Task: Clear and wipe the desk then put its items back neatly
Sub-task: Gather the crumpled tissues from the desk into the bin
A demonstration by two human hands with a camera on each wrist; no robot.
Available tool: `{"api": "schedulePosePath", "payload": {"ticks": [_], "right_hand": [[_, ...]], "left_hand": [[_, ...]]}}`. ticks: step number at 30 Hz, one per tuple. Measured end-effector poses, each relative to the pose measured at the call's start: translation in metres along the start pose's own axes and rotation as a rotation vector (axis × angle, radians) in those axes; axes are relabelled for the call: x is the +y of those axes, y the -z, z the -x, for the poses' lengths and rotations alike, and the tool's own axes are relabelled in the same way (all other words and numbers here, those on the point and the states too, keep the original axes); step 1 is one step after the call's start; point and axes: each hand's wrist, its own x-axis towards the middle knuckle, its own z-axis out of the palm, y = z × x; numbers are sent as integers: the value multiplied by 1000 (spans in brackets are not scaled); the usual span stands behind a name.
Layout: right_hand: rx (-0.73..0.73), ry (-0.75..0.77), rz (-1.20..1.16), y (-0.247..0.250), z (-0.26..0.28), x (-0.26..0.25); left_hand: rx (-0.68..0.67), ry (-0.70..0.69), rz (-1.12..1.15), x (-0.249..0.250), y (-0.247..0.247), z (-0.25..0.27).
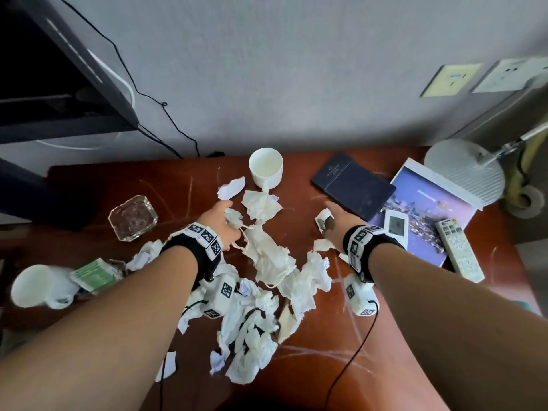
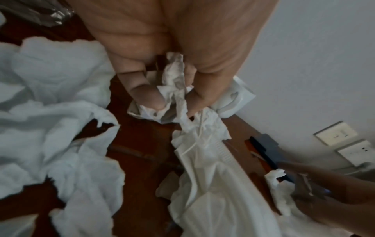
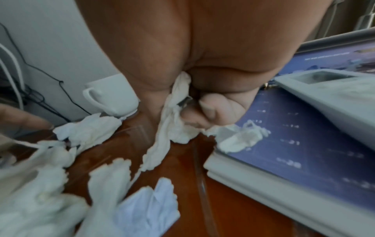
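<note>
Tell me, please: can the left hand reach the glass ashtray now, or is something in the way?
Probably yes, but not freely. The glass ashtray stands on the desk just left of the left hand, with bare wood between them. But that hand already pinches crumpled tissue, so it should drop it first.

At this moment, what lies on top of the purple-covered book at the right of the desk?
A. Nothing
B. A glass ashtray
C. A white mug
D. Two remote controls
D: the head view shows a small white remote with a screen and a longer keypad remote resting on the purple book.
</note>
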Motion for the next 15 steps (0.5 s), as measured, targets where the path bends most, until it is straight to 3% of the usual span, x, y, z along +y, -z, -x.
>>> {"api": "schedulePosePath", "payload": {"ticks": [3, 9, 15], "right_hand": [[-41, -1, 27, -13, -6, 8], [23, -6, -29, -20, -13, 16], [19, -18, 23, -22, -25, 17]], "left_hand": [[-60, 54, -94, -4, -9, -14], [-178, 50, -213, -4, -2, -24], [-210, 43, -387, 0, -1, -33]]}}
